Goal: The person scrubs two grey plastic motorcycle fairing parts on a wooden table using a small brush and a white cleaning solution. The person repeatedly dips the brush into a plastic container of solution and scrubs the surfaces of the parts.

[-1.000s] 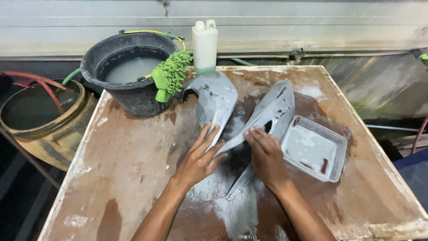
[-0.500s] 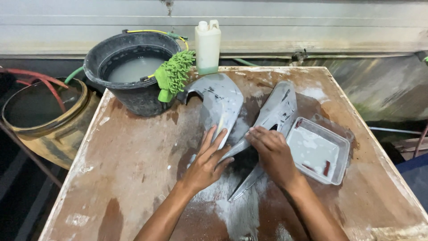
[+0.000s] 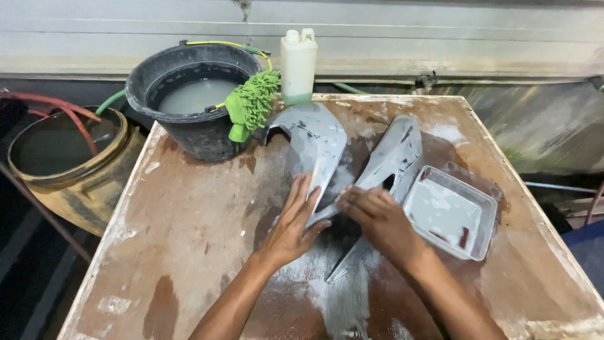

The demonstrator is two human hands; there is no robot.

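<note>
Two grey, scuffed plastic body panels lie on a wet, stained wooden table. My left hand lies flat with fingers spread on the lower tip of the left panel, holding it down. My right hand presses with bent fingers on the narrow middle of the right panel; whether it holds anything under the fingers is hidden. Grey slurry covers the table around both hands.
A black bucket of murky water stands at the back left with a green mop-like wash mitt on its rim. A white jug stands behind the panels. A clear plastic tray sits right. A brown barrel stands off-table left.
My right hand has slid up and left along the right panel. My left hand has shifted slightly up the left panel's tip. The view has tilted a little.
</note>
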